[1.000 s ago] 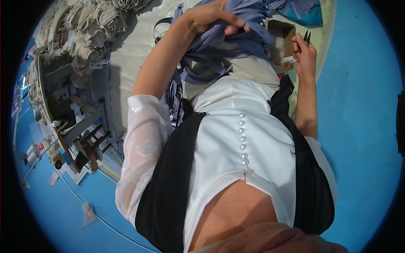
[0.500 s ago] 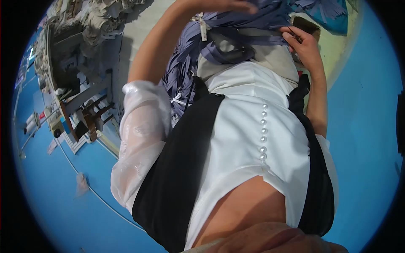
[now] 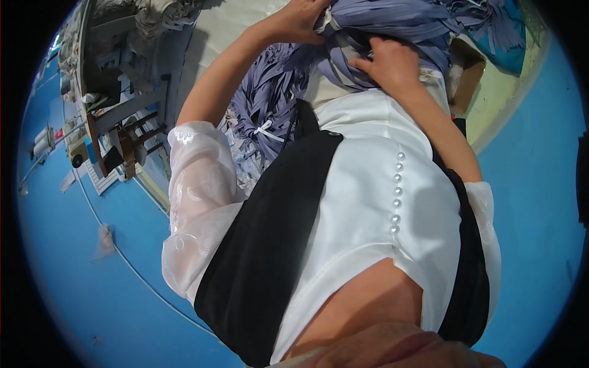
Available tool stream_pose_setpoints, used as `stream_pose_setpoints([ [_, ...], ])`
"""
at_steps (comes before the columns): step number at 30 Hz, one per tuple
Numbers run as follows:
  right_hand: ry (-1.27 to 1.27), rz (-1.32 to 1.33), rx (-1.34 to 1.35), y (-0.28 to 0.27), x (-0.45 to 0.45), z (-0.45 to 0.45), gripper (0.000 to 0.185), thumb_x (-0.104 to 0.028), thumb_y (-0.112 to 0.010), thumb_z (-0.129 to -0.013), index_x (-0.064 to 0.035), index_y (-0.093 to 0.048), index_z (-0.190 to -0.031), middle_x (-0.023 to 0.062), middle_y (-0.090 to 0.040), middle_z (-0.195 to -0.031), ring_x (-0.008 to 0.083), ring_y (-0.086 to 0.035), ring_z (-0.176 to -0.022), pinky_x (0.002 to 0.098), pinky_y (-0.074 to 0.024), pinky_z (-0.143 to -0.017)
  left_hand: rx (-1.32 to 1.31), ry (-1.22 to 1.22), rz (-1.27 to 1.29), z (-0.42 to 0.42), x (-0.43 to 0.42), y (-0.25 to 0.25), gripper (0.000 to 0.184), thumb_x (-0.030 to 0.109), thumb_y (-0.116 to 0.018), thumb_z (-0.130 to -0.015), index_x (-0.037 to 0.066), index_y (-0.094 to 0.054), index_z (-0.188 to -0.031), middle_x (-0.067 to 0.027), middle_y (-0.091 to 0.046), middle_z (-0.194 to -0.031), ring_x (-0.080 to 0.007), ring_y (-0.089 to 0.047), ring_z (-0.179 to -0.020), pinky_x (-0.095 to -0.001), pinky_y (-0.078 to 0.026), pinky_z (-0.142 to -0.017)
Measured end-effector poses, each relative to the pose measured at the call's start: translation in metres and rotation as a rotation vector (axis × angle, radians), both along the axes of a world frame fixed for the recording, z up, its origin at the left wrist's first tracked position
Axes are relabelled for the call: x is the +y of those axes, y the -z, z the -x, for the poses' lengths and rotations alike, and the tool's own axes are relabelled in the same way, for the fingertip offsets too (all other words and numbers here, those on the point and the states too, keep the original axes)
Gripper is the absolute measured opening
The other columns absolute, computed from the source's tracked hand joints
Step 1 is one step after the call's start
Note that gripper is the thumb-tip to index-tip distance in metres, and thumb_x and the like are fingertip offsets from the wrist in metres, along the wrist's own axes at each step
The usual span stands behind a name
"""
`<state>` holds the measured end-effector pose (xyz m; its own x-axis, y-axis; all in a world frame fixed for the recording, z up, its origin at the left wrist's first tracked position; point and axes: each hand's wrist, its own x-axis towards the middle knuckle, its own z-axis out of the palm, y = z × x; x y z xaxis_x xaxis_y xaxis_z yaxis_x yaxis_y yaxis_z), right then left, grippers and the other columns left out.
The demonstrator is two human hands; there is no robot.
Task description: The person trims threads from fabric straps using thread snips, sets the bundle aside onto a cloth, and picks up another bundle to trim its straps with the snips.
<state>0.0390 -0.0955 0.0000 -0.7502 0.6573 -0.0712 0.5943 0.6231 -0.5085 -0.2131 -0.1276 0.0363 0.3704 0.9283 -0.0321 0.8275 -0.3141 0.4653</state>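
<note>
Across my lap lies a bundle of blue-grey fabric strips, bound with a white tie at its left end. My left hand is closed around that tied end; the upper part of the hand is cut off by the frame edge. My right hand rests over the near side of the bundle, fingers curled into the strips and thumb apart from them. A second bundle of the same strips hangs beside my left thigh, knotted with a white strip.
On the left stands a dark wooden frame with pale cloth bundles above it. An open cardboard box and a teal bag sit at the right. A cable runs across the blue floor.
My right hand has moved left from the bundle's right side onto its near middle. My left hand has come down onto the tied end. The strips have shifted slightly right.
</note>
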Motion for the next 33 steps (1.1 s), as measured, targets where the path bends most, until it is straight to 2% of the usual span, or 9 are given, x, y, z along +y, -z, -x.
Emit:
stream_pose_setpoints([
  [1,-0.046,0.018,-0.196,0.006,-0.003,0.011,0.038,-0.040,-0.076,-0.082,-0.0036,-0.074,-0.095,0.0156,-0.072,-0.081,0.0371,-0.070,-0.081,0.0435,-0.0543,-0.073,0.068,-0.066,0.111,-0.002,0.003,-0.003,0.122,0.016,-0.082,-0.058,0.002,-0.013,-0.159,-0.0315,-0.044,-0.137,-0.0452,-0.046,-0.127,-0.0453,-0.040,-0.107],
  [4,-0.019,0.180,0.169,0.035,0.018,0.003,0.028,-0.031,-0.075,-0.081,-0.0060,-0.073,-0.094,0.0143,-0.072,-0.081,0.0356,-0.069,-0.074,0.0427,-0.0539,-0.068,0.207,-0.177,0.216,-0.014,0.000,-0.016,0.116,0.024,-0.081,-0.063,0.004,-0.017,-0.158,-0.0276,-0.062,-0.106,-0.0446,-0.060,-0.097,-0.0469,-0.048,-0.086],
  [7,-0.027,0.599,0.113,-0.024,0.050,-0.018,0.020,-0.023,-0.071,-0.081,-0.0052,-0.071,-0.090,0.0175,-0.067,-0.075,0.0377,-0.066,-0.073,0.0431,-0.0501,-0.066,-0.119,-0.413,0.160,-0.028,-0.010,-0.016,0.117,0.030,-0.084,-0.065,0.006,-0.017,-0.158,-0.0281,-0.061,-0.109,-0.0450,-0.059,-0.100,-0.0476,-0.048,-0.087],
  [11,-0.117,0.191,0.054,-0.040,0.069,-0.039,0.018,-0.019,-0.069,-0.082,-0.0056,-0.071,-0.093,0.0165,-0.068,-0.077,0.0384,-0.064,-0.075,0.0433,-0.0493,-0.066,0.212,-0.419,-0.172,-0.044,-0.026,0.017,0.120,0.035,-0.086,-0.065,0.011,-0.015,-0.159,-0.0257,-0.062,-0.111,-0.0446,-0.061,-0.103,-0.0493,-0.048,-0.092],
  [15,-0.183,0.065,0.004,-0.039,0.084,-0.080,0.014,-0.017,-0.067,-0.086,-0.0057,-0.069,-0.094,0.0171,-0.067,-0.081,0.0386,-0.062,-0.074,0.0440,-0.0459,-0.065,0.439,-0.343,-0.096,-0.040,-0.033,-0.023,0.106,0.024,-0.079,-0.076,0.017,-0.016,-0.160,-0.0207,-0.061,-0.106,-0.0395,-0.062,-0.098,-0.0493,-0.048,-0.087],
  [16,-0.175,0.114,0.003,-0.038,0.089,-0.091,0.014,-0.018,-0.067,-0.086,-0.0056,-0.068,-0.093,0.0170,-0.066,-0.079,0.0379,-0.061,-0.072,0.0436,-0.0451,-0.064,0.452,-0.333,-0.108,-0.042,-0.040,-0.036,0.074,0.019,-0.070,-0.087,0.012,-0.035,-0.151,-0.0162,-0.061,-0.102,-0.0338,-0.062,-0.092,-0.0459,-0.048,-0.086],
  [19,-0.085,0.426,0.053,-0.021,0.103,-0.124,0.019,-0.021,-0.069,-0.088,-0.0026,-0.064,-0.088,0.0098,-0.059,-0.068,0.0248,-0.055,-0.061,0.0380,-0.0419,-0.061,0.632,-0.243,-0.120,-0.018,-0.062,-0.018,0.083,0.023,-0.085,-0.067,0.013,-0.052,-0.142,-0.0105,-0.064,-0.108,-0.0323,-0.063,-0.099,-0.0410,-0.049,-0.091],
  [22,-0.040,0.600,0.177,-0.009,0.111,-0.152,0.024,-0.023,-0.072,-0.088,-0.0001,-0.064,-0.087,0.0040,-0.055,-0.068,0.0130,-0.052,-0.065,0.0327,-0.0414,-0.063,0.605,-0.206,0.140,-0.014,-0.080,-0.016,0.083,0.025,-0.084,-0.069,0.013,-0.049,-0.143,-0.0106,-0.058,-0.115,-0.0317,-0.058,-0.107,-0.0415,-0.047,-0.093],
  [33,0.404,0.555,0.193,0.017,0.097,-0.194,0.022,-0.020,-0.070,-0.094,0.0005,-0.067,-0.101,-0.0001,-0.064,-0.081,0.0079,-0.061,-0.077,0.0248,-0.0472,-0.073,0.308,-0.066,-0.393,-0.162,0.029,0.006,0.030,0.020,-0.074,-0.074,0.004,-0.058,-0.095,-0.0095,-0.053,-0.097,-0.0273,-0.054,-0.094,-0.0373,-0.045,-0.080],
])
